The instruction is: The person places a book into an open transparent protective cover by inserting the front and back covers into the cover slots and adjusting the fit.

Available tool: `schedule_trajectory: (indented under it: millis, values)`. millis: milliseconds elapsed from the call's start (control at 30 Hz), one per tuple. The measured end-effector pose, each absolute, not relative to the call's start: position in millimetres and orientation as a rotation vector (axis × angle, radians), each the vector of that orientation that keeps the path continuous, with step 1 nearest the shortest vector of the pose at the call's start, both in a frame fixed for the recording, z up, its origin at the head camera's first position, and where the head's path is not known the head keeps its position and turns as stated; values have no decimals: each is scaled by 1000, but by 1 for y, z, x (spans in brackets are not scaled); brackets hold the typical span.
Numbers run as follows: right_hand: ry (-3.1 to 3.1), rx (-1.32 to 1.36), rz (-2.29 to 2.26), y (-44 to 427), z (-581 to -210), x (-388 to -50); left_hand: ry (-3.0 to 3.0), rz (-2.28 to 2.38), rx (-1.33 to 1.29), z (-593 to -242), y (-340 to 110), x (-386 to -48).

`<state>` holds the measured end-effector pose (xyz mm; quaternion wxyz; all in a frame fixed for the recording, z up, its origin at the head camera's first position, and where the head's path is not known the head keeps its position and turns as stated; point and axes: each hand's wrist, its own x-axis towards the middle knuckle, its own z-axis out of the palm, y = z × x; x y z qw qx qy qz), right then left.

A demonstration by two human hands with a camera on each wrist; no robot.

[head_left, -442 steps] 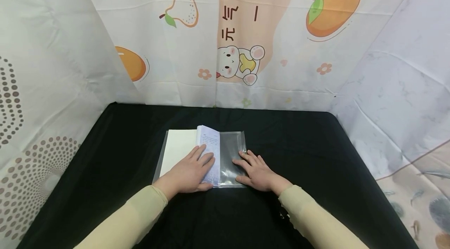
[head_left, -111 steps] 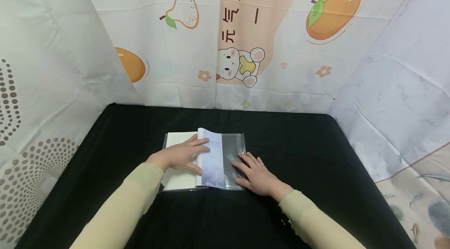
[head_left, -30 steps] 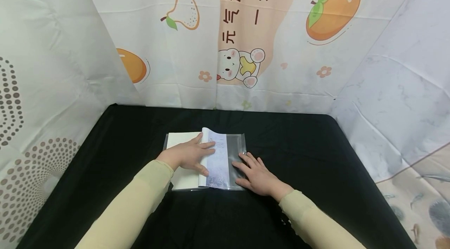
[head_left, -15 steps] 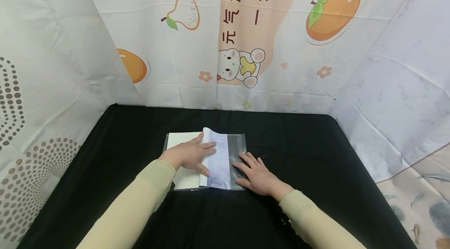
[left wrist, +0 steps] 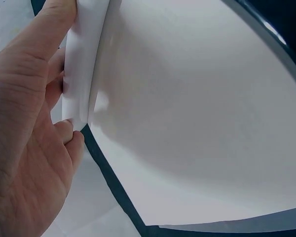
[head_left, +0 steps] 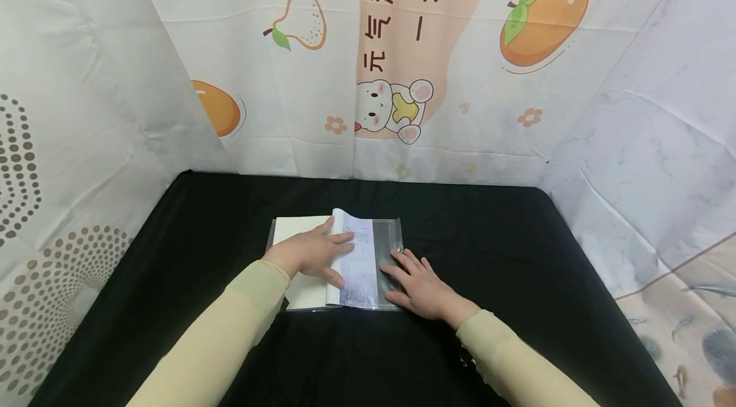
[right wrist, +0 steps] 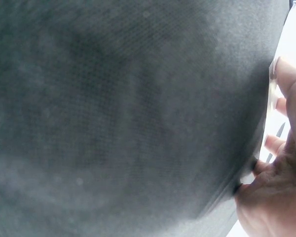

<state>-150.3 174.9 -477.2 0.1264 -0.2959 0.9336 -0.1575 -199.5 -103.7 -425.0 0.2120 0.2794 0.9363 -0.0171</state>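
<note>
A book (head_left: 299, 295) with a cream page lies on the table in a clear plastic book cover (head_left: 387, 231). Its pale blue-purple printed flap (head_left: 361, 269) curves up along the fold and extends right over the plastic. My left hand (head_left: 310, 253) rests with spread fingers across the cream page and the flap's curved edge. In the left wrist view, the thumb and fingers lie against the rolled edge of the flap (left wrist: 86, 54). My right hand (head_left: 422, 285) rests, fingers spread, on the plastic's right edge. The right wrist view mostly shows black cloth.
A black cloth (head_left: 477, 234) covers the table. White printed curtains (head_left: 276, 94) stand behind it, with more patterned fabric (head_left: 650, 158) along the right and left sides.
Over several seconds, the left hand and the printed flap have shifted slightly right, narrowing the bare plastic strip. In the last half second they barely move. The right hand stays in place.
</note>
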Motion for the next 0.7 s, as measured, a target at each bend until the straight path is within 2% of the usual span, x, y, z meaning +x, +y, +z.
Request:
schedule_trajectory:
  millis: [700]
  values:
    - [2713,-840,-456,175,-477,-150,2600,-99,793,-425,-98,-200]
